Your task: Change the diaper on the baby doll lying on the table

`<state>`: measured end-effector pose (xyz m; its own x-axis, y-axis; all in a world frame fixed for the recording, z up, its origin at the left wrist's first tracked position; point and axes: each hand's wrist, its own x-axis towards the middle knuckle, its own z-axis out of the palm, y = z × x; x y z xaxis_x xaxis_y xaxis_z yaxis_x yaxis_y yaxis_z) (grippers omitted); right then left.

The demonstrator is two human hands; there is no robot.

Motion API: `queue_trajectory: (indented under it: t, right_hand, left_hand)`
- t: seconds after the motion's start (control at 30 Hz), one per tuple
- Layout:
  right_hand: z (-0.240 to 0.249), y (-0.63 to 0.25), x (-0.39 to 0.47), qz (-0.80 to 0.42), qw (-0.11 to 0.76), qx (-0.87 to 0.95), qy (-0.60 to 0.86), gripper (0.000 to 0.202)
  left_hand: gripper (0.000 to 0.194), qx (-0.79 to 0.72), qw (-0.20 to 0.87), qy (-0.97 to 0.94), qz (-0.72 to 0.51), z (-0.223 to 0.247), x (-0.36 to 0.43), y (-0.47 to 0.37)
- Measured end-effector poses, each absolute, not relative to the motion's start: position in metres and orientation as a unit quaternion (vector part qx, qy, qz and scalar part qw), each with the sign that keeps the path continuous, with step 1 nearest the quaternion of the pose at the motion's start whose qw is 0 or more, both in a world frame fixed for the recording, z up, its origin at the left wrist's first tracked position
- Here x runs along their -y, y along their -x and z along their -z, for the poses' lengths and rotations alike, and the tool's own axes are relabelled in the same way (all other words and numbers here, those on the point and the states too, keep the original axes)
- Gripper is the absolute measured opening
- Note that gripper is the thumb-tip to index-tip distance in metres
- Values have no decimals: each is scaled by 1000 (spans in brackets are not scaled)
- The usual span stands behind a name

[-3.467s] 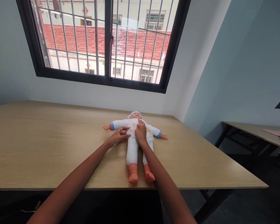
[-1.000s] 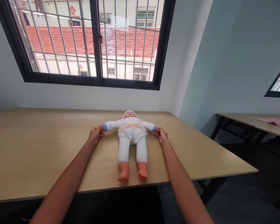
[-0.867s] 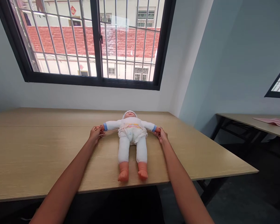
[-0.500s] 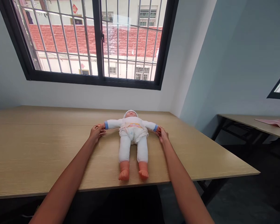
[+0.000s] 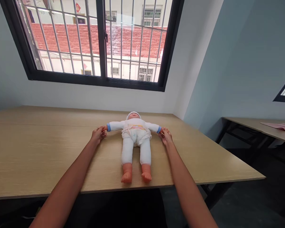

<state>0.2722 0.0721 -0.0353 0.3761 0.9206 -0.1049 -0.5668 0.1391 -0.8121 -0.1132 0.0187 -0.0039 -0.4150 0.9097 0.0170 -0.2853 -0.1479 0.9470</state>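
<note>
A baby doll point(image 5: 135, 125) lies on its back on the wooden table, head toward the wall and bare feet near the front edge. It has a white cap, a white top with blue cuffs, white leggings and a diaper point(image 5: 137, 136) at the hips. Both its arms are stretched out sideways. My left hand point(image 5: 98, 134) is closed on the doll's hand at the left, just beyond the cuff. On the other side my right hand point(image 5: 166, 136) grips the doll's other hand between thumb and fingers.
The wooden table point(image 5: 49, 148) reaches the wall under a barred window point(image 5: 102, 41). Its right front corner juts out over the dark floor. At the far right stands a second table point(image 5: 246, 123) with a pink cloth point(image 5: 278, 126) on it.
The view has shifted very slightly. Both hands stay at the doll's hands, and the doll lies as before with its arms spread.
</note>
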Motion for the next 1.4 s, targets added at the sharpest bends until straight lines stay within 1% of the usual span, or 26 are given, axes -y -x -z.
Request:
queue_trajectory:
  t: [0.27,0.43,0.6,0.83,1.0,1.17,1.23,1.33,1.4]
  right_hand:
    - [36,-275,-71,-508,712,199,442,10]
    - [36,-274,-72,-488,710,189,471,9]
    - [37,-273,-70,-468,712,179,492,7]
    - [36,-273,-69,-460,720,184,486,3]
    - [35,-275,-70,-462,728,189,470,7]
    - [35,-276,-72,-471,734,184,453,6]
    - [35,-274,-72,-487,730,179,444,10]
    - [35,-266,-71,-520,712,183,434,24]
    - [33,-261,-71,-529,703,192,434,29]
  left_hand:
    - [10,-495,457,-293,-678,1,-20,113]
    - [11,-500,481,-281,-663,-1,-21,115]
    - [7,-504,489,-277,-656,-2,-19,116]
    - [18,-480,482,-300,-668,0,-18,116]
    - [19,-473,483,-305,-671,1,-19,117]
    - [20,-465,488,-301,-675,2,-20,118]
    - [19,-459,497,-293,-676,2,-20,118]
    - [17,-442,521,-278,-676,2,-20,115]
    - [15,-428,539,-267,-675,2,-21,112]
